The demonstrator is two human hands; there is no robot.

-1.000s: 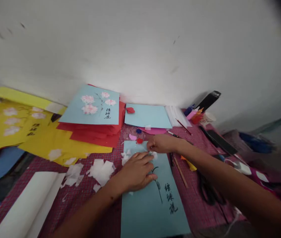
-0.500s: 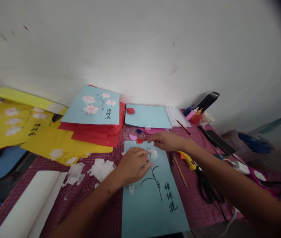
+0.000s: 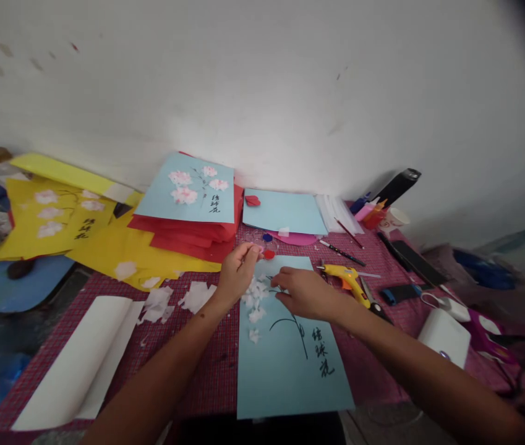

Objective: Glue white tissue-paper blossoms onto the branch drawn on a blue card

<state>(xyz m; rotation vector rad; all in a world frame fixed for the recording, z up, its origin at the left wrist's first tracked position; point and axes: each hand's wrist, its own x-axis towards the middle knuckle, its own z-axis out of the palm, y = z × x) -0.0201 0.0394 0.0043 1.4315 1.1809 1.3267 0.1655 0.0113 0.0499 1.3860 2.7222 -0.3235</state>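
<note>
My left hand (image 3: 238, 272) is closed in a pinch beside a pink spot of paint (image 3: 259, 249) past the sheet's top edge; whatever is between its fingertips is too small to name. Close to it lie a red paint spot (image 3: 269, 254) and a dark blue one (image 3: 268, 238). Over the upper part of the light blue sheet (image 3: 281, 383) my right hand (image 3: 302, 290) hovers, fingers bent and apart, with nothing visible in them. Crumpled white paper bits (image 3: 256, 315) sit on the sheet's left side. Black painted stems and brush-written characters (image 3: 321, 352) mark it.
Torn white paper (image 3: 197, 296) and a white paper roll (image 3: 81, 358) lie left. Behind are a finished blue flower picture (image 3: 188, 198) on red sheets and yellow sheets (image 3: 104, 247). A yellow glue gun (image 3: 345, 278), a brush (image 3: 343, 252) and paint bottles (image 3: 373, 213) are right.
My left hand has moved up off the sheet to the pink paint, uncovering the white paper bits. My right hand has come back down from the paint over the sheet. The view has shifted slightly.
</note>
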